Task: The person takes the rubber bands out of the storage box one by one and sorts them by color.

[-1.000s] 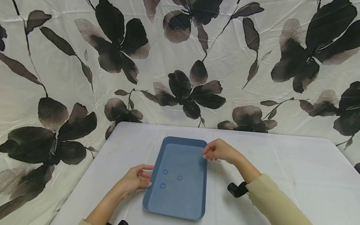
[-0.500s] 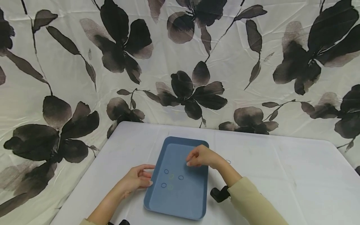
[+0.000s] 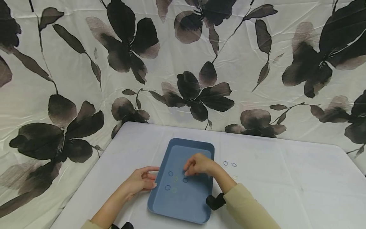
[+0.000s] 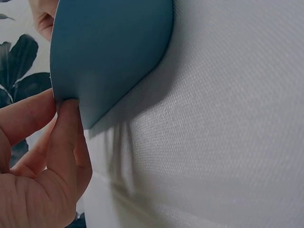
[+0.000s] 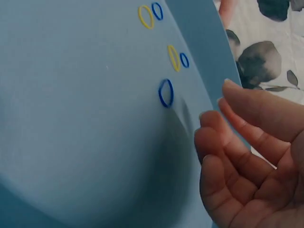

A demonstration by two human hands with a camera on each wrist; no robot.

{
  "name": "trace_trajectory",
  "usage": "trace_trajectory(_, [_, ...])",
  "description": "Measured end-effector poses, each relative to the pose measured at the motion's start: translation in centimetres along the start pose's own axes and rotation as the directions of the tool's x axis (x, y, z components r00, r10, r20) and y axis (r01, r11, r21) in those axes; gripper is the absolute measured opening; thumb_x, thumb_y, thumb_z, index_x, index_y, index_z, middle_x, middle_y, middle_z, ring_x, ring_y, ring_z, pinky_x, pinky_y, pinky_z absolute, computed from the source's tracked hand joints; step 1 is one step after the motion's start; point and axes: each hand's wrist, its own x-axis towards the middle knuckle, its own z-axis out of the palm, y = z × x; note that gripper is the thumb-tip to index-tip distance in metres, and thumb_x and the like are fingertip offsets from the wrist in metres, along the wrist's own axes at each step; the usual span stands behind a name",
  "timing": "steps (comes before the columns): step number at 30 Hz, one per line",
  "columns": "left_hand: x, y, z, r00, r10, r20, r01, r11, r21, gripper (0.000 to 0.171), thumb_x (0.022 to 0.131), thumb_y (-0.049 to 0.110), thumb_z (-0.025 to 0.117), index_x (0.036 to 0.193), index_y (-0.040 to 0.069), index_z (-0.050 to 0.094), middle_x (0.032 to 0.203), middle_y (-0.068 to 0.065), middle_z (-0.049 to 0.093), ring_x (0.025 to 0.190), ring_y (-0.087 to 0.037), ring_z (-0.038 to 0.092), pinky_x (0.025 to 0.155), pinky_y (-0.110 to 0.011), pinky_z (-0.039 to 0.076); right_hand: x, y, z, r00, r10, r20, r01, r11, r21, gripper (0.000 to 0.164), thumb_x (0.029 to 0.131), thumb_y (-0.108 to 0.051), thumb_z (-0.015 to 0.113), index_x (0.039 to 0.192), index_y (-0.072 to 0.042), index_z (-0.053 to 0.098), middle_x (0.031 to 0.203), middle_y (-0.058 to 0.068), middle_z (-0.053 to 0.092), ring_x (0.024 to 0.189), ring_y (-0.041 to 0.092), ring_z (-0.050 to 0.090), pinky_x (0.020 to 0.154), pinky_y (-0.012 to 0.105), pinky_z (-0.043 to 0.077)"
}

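Over the blue tray [image 3: 183,206], right hand [image 3: 199,164] is held unclenched, fingers loosely bent; the tray's left rim is pinched by left hand [image 3: 139,182]; five blue and yellow rubber bands [image 5: 172,92] are scattered inside.

My left hand [image 3: 140,183] holds the tray [image 3: 186,211] on its left side; my right hand [image 3: 201,165] hovers above it, near five rings [image 3: 167,190] inside.
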Motion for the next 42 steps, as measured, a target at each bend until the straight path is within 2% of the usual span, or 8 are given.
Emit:
trace_trajectory(7, [0.2, -0.1, 0.0, 1.0, -0.005, -0.004, 0.005, 1.0, -0.005, 0.064, 0.074, -0.009, 0.067, 0.133, -0.008, 0.041, 0.093, -0.012, 0.059, 0.08, -0.015, 0.059, 0.069, -0.026, 0.053, 0.1, 0.1, 0.9, 1.0, 0.005, -0.011, -0.007, 0.989, -0.149, 0.012, 0.07, 0.0, 0.077, 0.078, 0.001, 0.068, 0.055, -0.001, 0.057, 0.049, 0.01, 0.048, 0.045, 0.021, 0.037])
trace_trajectory(13, [0.1, 0.0, 0.1, 1.0, 0.002, 0.005, -0.002, 1.0, -0.017, 0.065, 0.075, -0.01, 0.066, 0.134, -0.009, 0.039, 0.093, -0.012, 0.059, 0.079, -0.015, 0.06, 0.068, -0.026, 0.053, 0.1, 0.1, 1.7, 0.999, -0.001, -0.042, -0.012, 0.951, -0.31, 0.018, 0.065, -0.001, 0.081, 0.07, -0.004, 0.064, 0.052, -0.002, 0.053, 0.046, 0.009, 0.047, 0.043, 0.021, 0.036])
trace_trajectory(20, [0.1, 0.0, 0.2, 1.0, 0.001, 0.013, 0.0, 1.0, -0.03, 0.066, 0.075, -0.011, 0.065, 0.135, -0.01, 0.038, 0.094, -0.012, 0.058, 0.079, -0.014, 0.059, 0.067, -0.026, 0.053, 0.2, 0.1, 2.1, 0.999, -0.023, -0.047, 0.002, 0.914, -0.406, 0.022, 0.063, -0.001, 0.082, 0.06, -0.007, 0.061, 0.052, -0.005, 0.052, 0.046, 0.007, 0.045, 0.044, 0.02, 0.038])
trace_trajectory(25, [0.1, 0.1, 0.3, 1.0, 0.001, 0.003, -0.001, 1.0, -0.03, 0.066, 0.075, -0.012, 0.065, 0.135, -0.009, 0.038, 0.094, -0.013, 0.058, 0.08, -0.016, 0.059, 0.067, -0.025, 0.053, 0.1, -0.2, 2.2, 0.998, -0.047, -0.032, 0.029, 0.901, -0.433, 0.021, 0.065, 0.0, 0.081, 0.054, -0.006, 0.063, 0.047, -0.007, 0.049, 0.045, 0.006, 0.042, 0.044, 0.018, 0.034])
trace_trajectory(32, [0.1, 0.0, 0.2, 1.0, -0.006, -0.005, 0.006, 1.0, -0.025, 0.066, 0.074, -0.012, 0.066, 0.134, -0.009, 0.039, 0.094, -0.012, 0.058, 0.079, -0.016, 0.059, 0.067, -0.026, 0.053, -0.1, -0.3, 2.1, 0.997, -0.079, 0.019, 0.079, 0.882, -0.464, 0.023, 0.069, -0.001, 0.077, 0.054, -0.006, 0.061, 0.049, -0.007, 0.048, 0.049, 0.008, 0.041, 0.047, 0.02, 0.034])
trace_trajectory(36, [0.1, 0.0, 0.2, 1.0, -0.007, -0.006, 0.007, 1.0, -0.015, 0.065, 0.074, -0.011, 0.066, 0.134, -0.009, 0.039, 0.094, -0.012, 0.058, 0.079, -0.014, 0.059, 0.067, -0.026, 0.053, -0.2, -0.2, 1.9, 0.995, -0.084, 0.053, 0.099, 0.892, -0.44, 0.023, 0.073, -0.001, 0.075, 0.055, -0.005, 0.06, 0.051, -0.006, 0.047, 0.049, 0.008, 0.041, 0.047, 0.02, 0.033])
trace_trajectory(42, [0.2, 0.0, 0.2, 1.0, -0.005, 0.003, 0.005, 1.0, -0.012, 0.066, 0.075, -0.01, 0.067, 0.134, -0.009, 0.039, 0.094, -0.012, 0.058, 0.08, -0.014, 0.059, 0.067, -0.027, 0.053, -0.2, -0.2, 1.4, 0.993, -0.099, 0.069, 0.117, 0.927, -0.356, 0.02, 0.077, 0.0, 0.07, 0.06, -0.003, 0.06, 0.055, -0.004, 0.048, 0.052, 0.009, 0.042, 0.048, 0.02, 0.033])
